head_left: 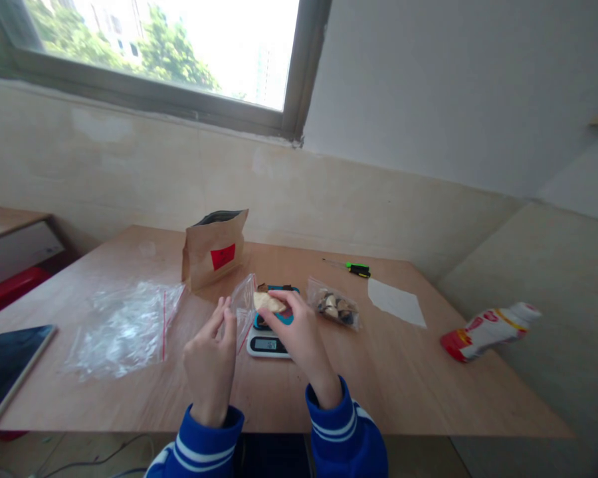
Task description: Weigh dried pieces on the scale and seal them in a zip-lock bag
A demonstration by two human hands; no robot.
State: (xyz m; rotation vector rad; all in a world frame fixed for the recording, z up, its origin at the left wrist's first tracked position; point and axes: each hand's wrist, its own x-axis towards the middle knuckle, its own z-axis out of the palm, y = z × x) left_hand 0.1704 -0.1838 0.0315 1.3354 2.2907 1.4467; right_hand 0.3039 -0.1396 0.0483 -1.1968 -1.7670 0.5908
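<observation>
My left hand (212,358) pinches the edge of a small clear zip bag (242,302) with a red seal line. Between the thumb and fingers of my right hand (299,328) is a pale dried piece (269,303), held at the mouth of the bag. Under both hands lies a digital kitchen scale (269,346) with a blue-edged top and a lit display; brown pieces (262,287) show behind the pale one. To the right of my right hand, a filled zip bag (336,307) contains pale and dark dried chunks.
A brown paper pouch (214,249) with a red label stands open at the back. Clear plastic bags (124,328) are piled left, beside a tablet (12,368). Rightward are screwdrivers (357,268), white paper (396,302) and a red-and-white bottle (488,332) near the table's right edge.
</observation>
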